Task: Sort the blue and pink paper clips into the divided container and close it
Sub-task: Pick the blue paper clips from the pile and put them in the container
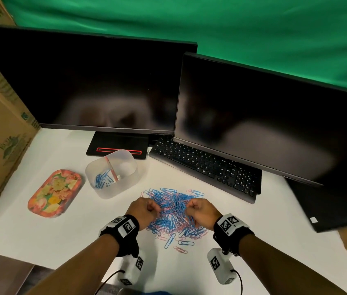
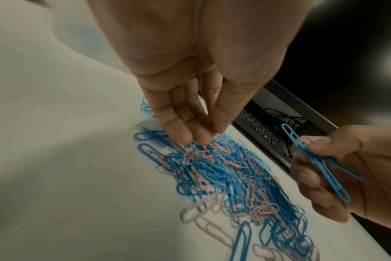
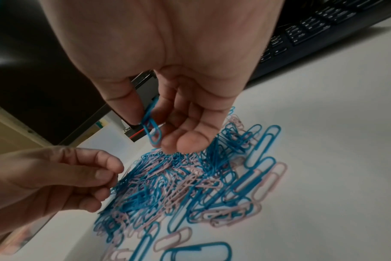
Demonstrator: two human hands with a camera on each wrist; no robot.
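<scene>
Clips (image 1: 174, 211), blue and pink mixed, lie in a heap on the white desk (image 1: 61, 237) between my two hands. From the head view my left hand (image 1: 145, 210) and right hand (image 1: 202, 210) both look curled over the heap's edges, knuckles up, so I cannot see from here what the fingers hold. The container (image 1: 113, 173) stands open beyond the heap to the left, a few blue clips in its left compartment; the right one looks bare, though its frosted wall blurs it. Its floral lid (image 1: 54, 193) lies just beside it, further left. Two dark monitors (image 1: 253, 116) and a keyboard (image 1: 206, 165) stand behind.

On the left wrist view, my left hand (image 2: 190, 98) points down, its fingertips (image 2: 199, 137) drawn together and touching the top of the heap (image 2: 223, 176); whether they have a clip pinched I cannot tell. My right hand (image 2: 337, 169) shows at the right edge, gripping a bundle of blue clips (image 2: 319, 159).

On the right wrist view, my right hand (image 3: 167, 84) has thumb and fingers closed on blue clips (image 3: 151, 127) above the heap (image 3: 185, 180). My left hand (image 3: 63, 178) is at the left, fingers curled, thumb against forefinger at the heap's edge.
</scene>
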